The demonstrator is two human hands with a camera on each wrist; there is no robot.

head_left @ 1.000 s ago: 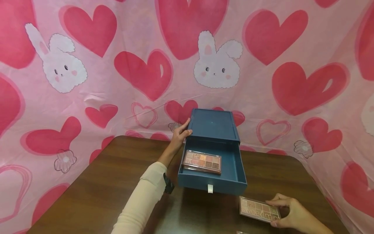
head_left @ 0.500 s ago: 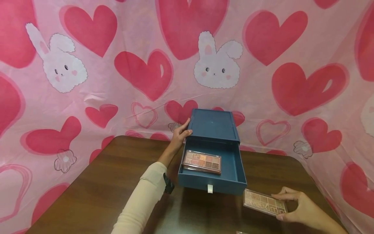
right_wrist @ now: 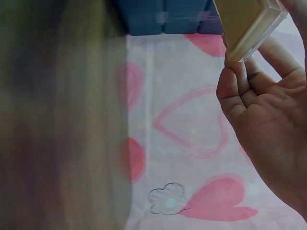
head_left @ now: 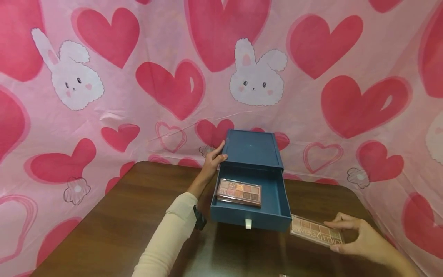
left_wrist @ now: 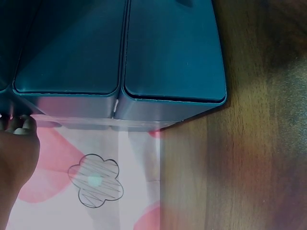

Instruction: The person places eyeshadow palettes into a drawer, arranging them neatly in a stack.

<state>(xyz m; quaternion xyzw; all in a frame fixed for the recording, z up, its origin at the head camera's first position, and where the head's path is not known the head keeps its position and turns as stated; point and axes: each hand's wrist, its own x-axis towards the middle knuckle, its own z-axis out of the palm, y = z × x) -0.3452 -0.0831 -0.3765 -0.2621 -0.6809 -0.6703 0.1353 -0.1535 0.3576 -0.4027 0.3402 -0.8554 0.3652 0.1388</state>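
My left hand (head_left: pixel 211 163) holds the upper left side of a blue drawer unit (head_left: pixel 252 148), thumb near its front top edge. The top drawer (head_left: pixel 271 218) is pulled out, with a white pull tab at its front. Inside, toward the left, lies an eyeshadow palette (head_left: pixel 239 191) with pink and brown pans. To the right of the drawer front, my right hand (head_left: pixel 361 238) pinches the right end of another eyeshadow palette (head_left: pixel 315 231), beige, with lettering on its clear lid. In the right wrist view, the palette's edge (right_wrist: pixel 254 31) shows between thumb and fingers.
The unit stands at the back of a brown wooden table (head_left: pixel 138 215), before a pink cloth (head_left: pixel 166 34) with hearts and rabbits. Lower drawers (left_wrist: pixel 175 52) show closed in the left wrist view. A small piece of an object (head_left: pixel 284 275) peeks in at the bottom edge.
My right hand has lifted the beige palette up and to the right, to beside the drawer's front right corner. The left hand and the drawer have stayed in place.
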